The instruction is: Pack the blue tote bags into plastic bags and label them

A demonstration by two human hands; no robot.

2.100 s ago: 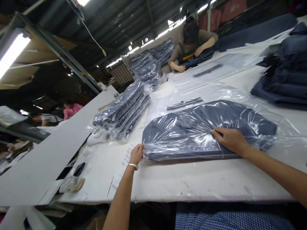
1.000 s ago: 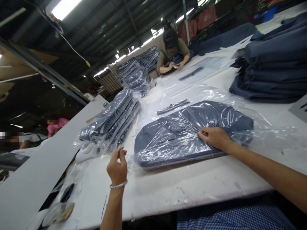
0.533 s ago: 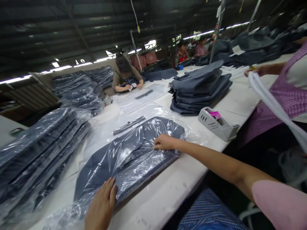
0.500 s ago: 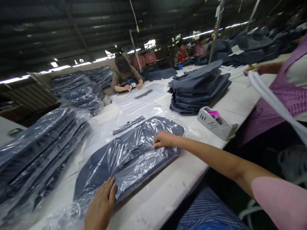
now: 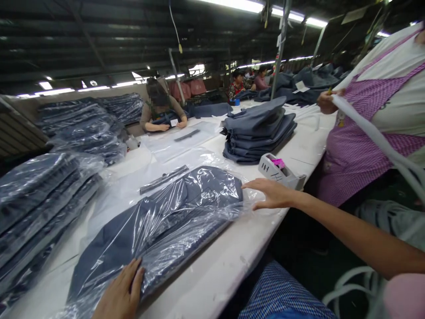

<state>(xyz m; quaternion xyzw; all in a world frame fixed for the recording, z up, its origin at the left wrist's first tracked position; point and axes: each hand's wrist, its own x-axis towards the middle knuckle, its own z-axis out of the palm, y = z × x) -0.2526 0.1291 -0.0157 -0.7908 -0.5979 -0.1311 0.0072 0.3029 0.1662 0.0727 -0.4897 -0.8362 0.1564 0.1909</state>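
Observation:
A dark blue folded fabric item in a clear plastic bag (image 5: 166, 217) lies slantwise on the white table (image 5: 212, 270). My left hand (image 5: 121, 288) rests flat on the bag's near left part, fingers stretched out. At the bag's right end is my right hand (image 5: 270, 193), its thumb and fingers apart beside the loose plastic, with nothing gripped between them. Behind the bag, a dark narrow strip (image 5: 164, 179) lies on clear plastic sheets.
Bagged stacks (image 5: 43, 195) fill the left side. Unbagged dark items (image 5: 255, 133) are piled behind a white tape dispenser (image 5: 275, 170). A person in a purple checked apron (image 5: 361, 128) holds white strips at right; another person leans over the table's far side.
My right hand has moved right, from the top of the bag to its right end, and its fingers have spread. My left hand remains on the bag. The camera view has shifted to the right.

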